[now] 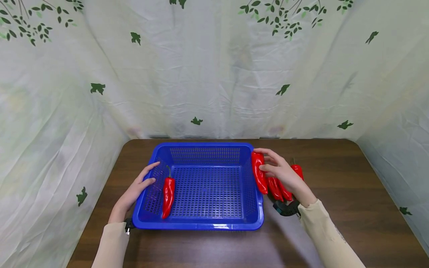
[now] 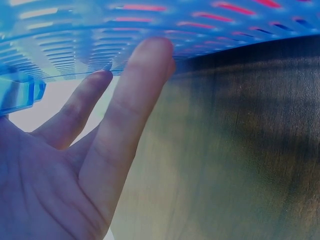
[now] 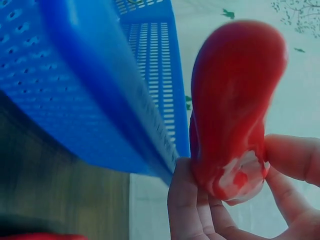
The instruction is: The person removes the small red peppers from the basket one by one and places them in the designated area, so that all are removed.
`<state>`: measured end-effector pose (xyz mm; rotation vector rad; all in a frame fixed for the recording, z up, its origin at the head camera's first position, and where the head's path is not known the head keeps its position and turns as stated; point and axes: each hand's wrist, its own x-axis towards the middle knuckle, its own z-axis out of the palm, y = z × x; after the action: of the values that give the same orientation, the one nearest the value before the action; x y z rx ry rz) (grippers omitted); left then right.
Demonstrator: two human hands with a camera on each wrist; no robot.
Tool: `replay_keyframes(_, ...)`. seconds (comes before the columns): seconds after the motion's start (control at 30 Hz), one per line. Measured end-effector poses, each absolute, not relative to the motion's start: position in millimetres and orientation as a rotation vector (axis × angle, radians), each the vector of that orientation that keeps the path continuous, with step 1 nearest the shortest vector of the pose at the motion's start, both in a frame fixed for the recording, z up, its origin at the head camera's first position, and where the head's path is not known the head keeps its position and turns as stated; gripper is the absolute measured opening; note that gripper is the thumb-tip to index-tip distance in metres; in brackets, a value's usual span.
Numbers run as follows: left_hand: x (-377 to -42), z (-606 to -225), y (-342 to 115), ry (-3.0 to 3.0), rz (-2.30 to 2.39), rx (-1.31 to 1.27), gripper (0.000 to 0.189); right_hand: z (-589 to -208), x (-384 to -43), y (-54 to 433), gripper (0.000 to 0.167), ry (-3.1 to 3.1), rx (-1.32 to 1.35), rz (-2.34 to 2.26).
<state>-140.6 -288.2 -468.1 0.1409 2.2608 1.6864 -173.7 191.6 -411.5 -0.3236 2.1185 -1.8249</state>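
Note:
A blue plastic basket (image 1: 201, 226) with slotted walls stands on the table. Inside it, toward the left, lies one long red pepper (image 1: 168, 197) with a green stem. My left hand (image 1: 136, 190) holds the basket's left rim, thumb and a finger over the top; in the left wrist view other fingers (image 2: 127, 110) reach along the outside of the slotted wall. Beside the right rim, my right hand (image 1: 283, 171) pinches another red pepper (image 1: 258, 173) between thumb and fingers. The right wrist view shows this pepper (image 3: 235, 100) upright next to the basket wall (image 3: 100, 100).
More red peppers (image 1: 275, 188) lie on the table right of the basket, partly hidden under the right hand and wrist. The brown wooden table (image 1: 352, 193) ends at the back against a pale curtain (image 1: 207, 82) with leaf prints.

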Motion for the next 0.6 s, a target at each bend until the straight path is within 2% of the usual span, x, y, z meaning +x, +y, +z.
replay_keyframes(0.6,-139,-466,-287,2.257,1.694,0.134,0.055,-436,-161,234,0.051,2.171,-0.128,-1.848)
